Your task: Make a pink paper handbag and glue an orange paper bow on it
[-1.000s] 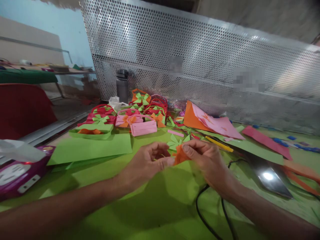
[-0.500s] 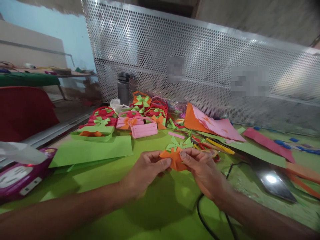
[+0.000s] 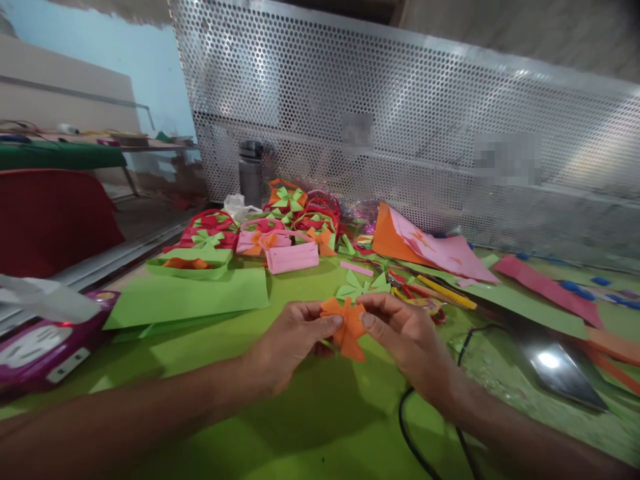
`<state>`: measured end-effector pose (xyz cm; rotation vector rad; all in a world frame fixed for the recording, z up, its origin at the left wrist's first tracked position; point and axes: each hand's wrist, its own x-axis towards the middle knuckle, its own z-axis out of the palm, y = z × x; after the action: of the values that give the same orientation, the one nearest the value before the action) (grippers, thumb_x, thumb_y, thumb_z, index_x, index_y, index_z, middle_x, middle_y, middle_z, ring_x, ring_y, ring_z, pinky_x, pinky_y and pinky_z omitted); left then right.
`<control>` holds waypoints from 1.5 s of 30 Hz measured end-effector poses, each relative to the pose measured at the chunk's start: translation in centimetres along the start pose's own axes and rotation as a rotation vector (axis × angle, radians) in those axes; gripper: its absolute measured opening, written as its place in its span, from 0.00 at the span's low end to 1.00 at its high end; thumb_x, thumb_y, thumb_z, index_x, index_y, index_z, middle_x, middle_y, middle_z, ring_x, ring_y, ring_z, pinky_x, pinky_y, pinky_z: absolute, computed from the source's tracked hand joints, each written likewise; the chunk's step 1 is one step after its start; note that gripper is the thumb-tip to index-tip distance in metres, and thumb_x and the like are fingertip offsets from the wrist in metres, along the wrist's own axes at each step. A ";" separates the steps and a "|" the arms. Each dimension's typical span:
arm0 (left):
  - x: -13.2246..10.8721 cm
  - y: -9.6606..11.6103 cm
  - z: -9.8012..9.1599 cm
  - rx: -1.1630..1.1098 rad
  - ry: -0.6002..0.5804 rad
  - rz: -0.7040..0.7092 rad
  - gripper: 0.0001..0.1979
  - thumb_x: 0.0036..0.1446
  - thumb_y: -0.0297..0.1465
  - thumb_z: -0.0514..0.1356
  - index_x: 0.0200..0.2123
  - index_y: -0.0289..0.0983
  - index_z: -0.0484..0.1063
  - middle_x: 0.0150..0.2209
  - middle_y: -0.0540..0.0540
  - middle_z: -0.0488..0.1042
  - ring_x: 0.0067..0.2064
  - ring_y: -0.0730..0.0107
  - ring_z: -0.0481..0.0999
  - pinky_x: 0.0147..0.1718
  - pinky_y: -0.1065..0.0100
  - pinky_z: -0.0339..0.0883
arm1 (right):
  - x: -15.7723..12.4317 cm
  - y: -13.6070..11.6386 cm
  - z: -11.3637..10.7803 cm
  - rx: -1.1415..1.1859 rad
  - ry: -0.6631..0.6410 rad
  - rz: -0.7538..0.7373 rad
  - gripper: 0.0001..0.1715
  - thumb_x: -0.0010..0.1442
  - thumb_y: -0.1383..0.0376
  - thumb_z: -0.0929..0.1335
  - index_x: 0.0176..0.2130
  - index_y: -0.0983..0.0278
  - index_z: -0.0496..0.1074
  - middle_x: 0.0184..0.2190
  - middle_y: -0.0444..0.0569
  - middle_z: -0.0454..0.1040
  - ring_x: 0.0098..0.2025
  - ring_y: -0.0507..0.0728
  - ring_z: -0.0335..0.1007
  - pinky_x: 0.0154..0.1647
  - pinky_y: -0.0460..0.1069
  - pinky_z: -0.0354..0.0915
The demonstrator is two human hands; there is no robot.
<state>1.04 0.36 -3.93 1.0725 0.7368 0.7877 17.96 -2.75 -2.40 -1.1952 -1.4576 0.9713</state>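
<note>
Between my two hands, above the green tabletop, is an orange bow [image 3: 349, 330] that looks cut from felt or foam sheet. My left hand [image 3: 295, 340] pinches its left side between thumb and fingers. My right hand [image 3: 407, 340] grips its right side, thumb on the front. Just behind the bow lies a light-green bow [image 3: 361, 285], partly hidden by the orange one. A small pink bag [image 3: 293, 258] stands farther back, left of the hands. Scissors with red handles [image 3: 410, 291] and a yellow cutter [image 3: 447, 292] rest beyond my right hand.
Several small bags with bows [image 3: 287, 199] crowd the back, near a grey bottle [image 3: 251, 175]. Green sheets [image 3: 190, 300] and a purple power strip [image 3: 55, 340] sit left. Pink sheets [image 3: 450, 257], a phone [image 3: 563, 367] and a black cable [image 3: 407, 427] lie right. A perforated metal panel [image 3: 310, 87] stands behind.
The orange bow has been turned and spread between my fingers, so more of its front and lower tails shows. The fingers of my right hand have shifted slightly. The view has moved a little.
</note>
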 end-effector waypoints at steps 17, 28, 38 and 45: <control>-0.1 0.1 0.2 -0.143 -0.133 -0.135 0.15 0.50 0.41 0.59 0.31 0.34 0.71 0.27 0.47 0.72 0.27 0.72 0.71 0.25 0.71 0.65 | 0.2 0.0 -0.3 -0.190 0.021 -0.119 0.07 0.53 0.64 0.67 0.34 0.64 0.71 0.28 0.44 0.73 0.31 0.51 0.68 0.33 0.46 0.64; -0.1 -0.3 0.5 -0.017 -0.040 -0.111 0.12 0.43 0.34 0.65 0.29 0.32 0.73 0.24 0.48 0.71 0.23 0.77 0.67 0.24 0.73 0.61 | 0.0 0.1 0.1 -0.250 -0.017 -0.097 0.13 0.58 0.58 0.63 0.35 0.64 0.71 0.27 0.44 0.71 0.29 0.52 0.66 0.29 0.46 0.62; -0.1 -0.2 0.4 -0.041 -0.039 -0.120 0.09 0.44 0.32 0.64 0.28 0.32 0.73 0.25 0.48 0.72 0.24 0.77 0.69 0.24 0.73 0.58 | -0.3 -0.2 0.0 -0.322 -0.081 -0.107 0.07 0.54 0.64 0.65 0.35 0.64 0.70 0.31 0.46 0.74 0.35 0.54 0.69 0.38 0.50 0.64; -0.3 -0.2 0.4 -0.036 -0.048 -0.125 0.09 0.45 0.32 0.64 0.28 0.33 0.73 0.24 0.49 0.71 0.23 0.77 0.68 0.24 0.73 0.59 | -0.6 -0.2 0.0 -0.416 -0.044 -0.248 0.06 0.56 0.67 0.65 0.36 0.63 0.70 0.33 0.45 0.74 0.36 0.53 0.69 0.40 0.48 0.64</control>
<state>1.24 -0.07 -3.94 0.9996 0.7391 0.6648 17.98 -3.33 -2.28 -1.2482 -1.8528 0.5422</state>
